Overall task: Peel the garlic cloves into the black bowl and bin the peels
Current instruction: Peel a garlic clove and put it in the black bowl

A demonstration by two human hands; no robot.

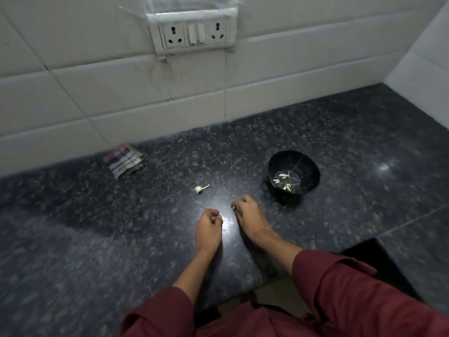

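Note:
A black bowl [294, 176] stands on the dark granite counter [97, 239] at the right, with several peeled garlic cloves [284, 181] in its bottom. A small piece of garlic with a stem [199, 189] lies on the counter left of the bowl. My right hand [247, 211] rests on the counter below the bowl and pinches a small pale garlic bit [233, 208] at its fingertips. My left hand [209, 227] is beside it with its fingers curled in; whether it holds anything is hidden.
A folded checked cloth [124, 161] lies near the tiled wall at the back left. A socket panel [193, 32] is on the wall above. The counter's front edge has a dark cut-out [374, 261] at the right.

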